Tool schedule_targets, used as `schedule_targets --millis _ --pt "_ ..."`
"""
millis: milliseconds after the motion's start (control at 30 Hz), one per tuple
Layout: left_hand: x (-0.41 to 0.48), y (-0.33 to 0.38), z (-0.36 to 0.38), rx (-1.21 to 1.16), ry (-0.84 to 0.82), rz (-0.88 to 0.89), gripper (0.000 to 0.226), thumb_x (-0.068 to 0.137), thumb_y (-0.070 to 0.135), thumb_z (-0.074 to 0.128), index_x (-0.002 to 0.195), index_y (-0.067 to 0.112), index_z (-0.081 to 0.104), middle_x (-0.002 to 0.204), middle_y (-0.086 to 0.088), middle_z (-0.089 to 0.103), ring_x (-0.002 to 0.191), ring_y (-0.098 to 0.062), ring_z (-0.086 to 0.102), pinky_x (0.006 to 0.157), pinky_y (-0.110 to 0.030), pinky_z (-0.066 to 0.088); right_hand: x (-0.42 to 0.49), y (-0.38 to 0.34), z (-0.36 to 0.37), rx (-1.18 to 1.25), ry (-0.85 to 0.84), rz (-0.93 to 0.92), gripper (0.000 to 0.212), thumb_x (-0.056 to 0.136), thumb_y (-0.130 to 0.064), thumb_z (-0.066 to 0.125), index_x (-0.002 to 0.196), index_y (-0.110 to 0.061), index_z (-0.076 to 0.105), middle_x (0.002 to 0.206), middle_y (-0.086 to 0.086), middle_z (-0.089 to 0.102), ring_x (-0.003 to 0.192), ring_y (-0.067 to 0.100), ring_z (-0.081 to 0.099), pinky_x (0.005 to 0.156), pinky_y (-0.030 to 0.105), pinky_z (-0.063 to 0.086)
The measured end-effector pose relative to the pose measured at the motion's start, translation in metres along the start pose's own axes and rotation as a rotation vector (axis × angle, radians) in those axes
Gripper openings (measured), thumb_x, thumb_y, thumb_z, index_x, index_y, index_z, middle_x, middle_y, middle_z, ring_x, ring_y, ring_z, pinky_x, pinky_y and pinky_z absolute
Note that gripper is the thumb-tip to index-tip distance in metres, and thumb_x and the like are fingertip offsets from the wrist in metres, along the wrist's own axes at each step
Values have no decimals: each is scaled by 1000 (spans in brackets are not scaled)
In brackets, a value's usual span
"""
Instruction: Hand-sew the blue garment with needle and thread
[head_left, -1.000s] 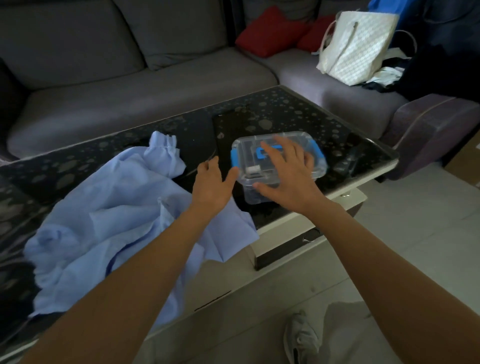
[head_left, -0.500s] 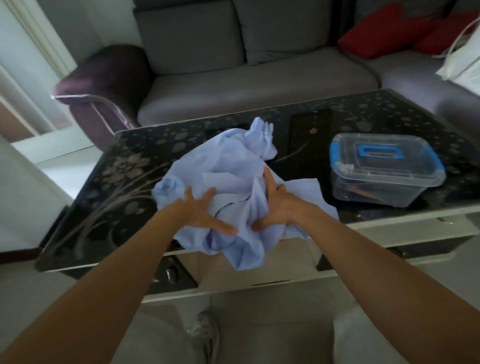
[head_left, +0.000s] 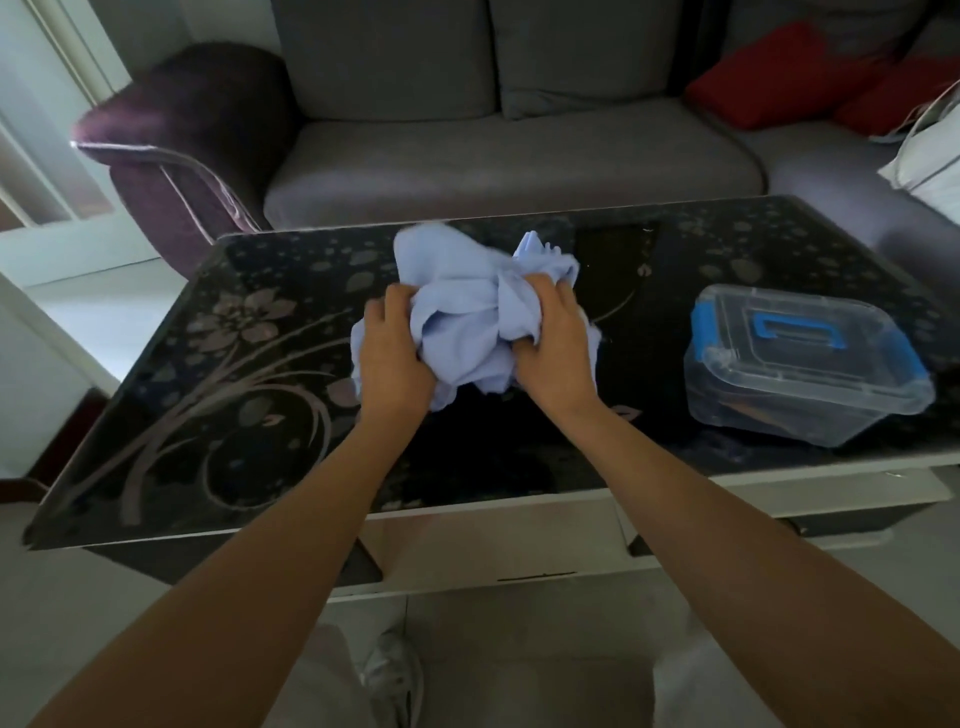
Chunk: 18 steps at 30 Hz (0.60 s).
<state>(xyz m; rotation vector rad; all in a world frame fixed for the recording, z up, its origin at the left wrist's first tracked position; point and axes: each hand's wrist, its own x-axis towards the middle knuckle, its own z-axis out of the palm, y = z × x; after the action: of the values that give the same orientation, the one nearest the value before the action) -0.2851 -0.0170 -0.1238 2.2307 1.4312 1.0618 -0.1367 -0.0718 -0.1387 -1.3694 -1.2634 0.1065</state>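
Two bare hands bunch the blue garment into a loose ball over the middle of a dark desk. The left hand has its grip curled round the left side of the bundle. The right hand has its grip curled into the right side, with cloth folded over its fingers. Whether the lower folds touch the desk or hang just above it cannot be told.

The two-handed hold looks like gathering the cloth up, probably to bring it closer or to hunt for the place that needs mending. Sewing has not begun, as no needle or thread is in sight. A clear plastic box with blue clips and a blue handle stands on the desk to the right, well apart from the garment, with its lid on. It may hold the sewing things, but its contents are too blurred to name.

The desk top is glossy black with a pale flower-and-vine pattern and a white edge. Behind it is a grey sofa with a purple armrest at the left and red cushions at the right. Part of a white bag shows at the far right. Below, a shoe rests on a pale floor.
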Motion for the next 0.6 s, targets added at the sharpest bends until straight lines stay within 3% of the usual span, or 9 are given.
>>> schedule_targets --millis 100,167,233,333,400,500,600 --pt "-3 -8 4 -23 -143 -6 52 89 11 63 135 5 41 126 -11 49 109 -26 53 96 -34 44 1 9 -2 -155 -90 50 42 91 -11 58 131 -4 46 130 22 47 103 29 58 85 35 52" --pt "-13 -26 14 215 -503 -23 70 86 19 69 145 9 31 135 -19 46 118 -36 49 97 -40 41 -8 30 -7 -405 -445 224 55 90 -10 58 140 -8 36 137 26 40 111 42 53 90 45 48" --pt "-23 -38 20 397 -726 34 83 84 38 71 149 11 26 141 -23 42 124 -39 42 100 -41 35 -19 42 -12 -562 -776 333 67 90 -13 59 147 -17 25 141 25 34 115 42 49 94 45 46" --pt "-25 -40 17 400 -747 35 80 84 46 67 147 14 30 143 -21 41 128 -38 38 103 -42 32 -23 40 -20 -480 -767 315 71 92 -16 57 150 -23 17 142 22 37 114 39 52 94 46 47" --pt "-21 -36 14 411 -763 35 81 81 51 68 144 17 32 142 -20 40 128 -38 36 102 -43 33 -25 34 -27 -443 -760 301 76 94 -20 56 153 -27 8 151 20 28 122 38 48 100 47 45" --pt "-22 -22 3 411 -779 -24 96 78 59 68 151 20 19 147 -21 28 134 -39 30 106 -46 33 -35 22 -41 -418 -804 299 87 95 -17 56 154 -29 -6 159 17 10 134 38 37 108 47 39" --pt "-26 -7 -3 361 -746 -93 106 75 76 59 154 24 11 156 -17 17 141 -38 23 112 -48 28 -45 12 -50 -453 -842 240 93 95 -17 57 152 -29 -15 160 17 5 133 37 38 107 47 41"
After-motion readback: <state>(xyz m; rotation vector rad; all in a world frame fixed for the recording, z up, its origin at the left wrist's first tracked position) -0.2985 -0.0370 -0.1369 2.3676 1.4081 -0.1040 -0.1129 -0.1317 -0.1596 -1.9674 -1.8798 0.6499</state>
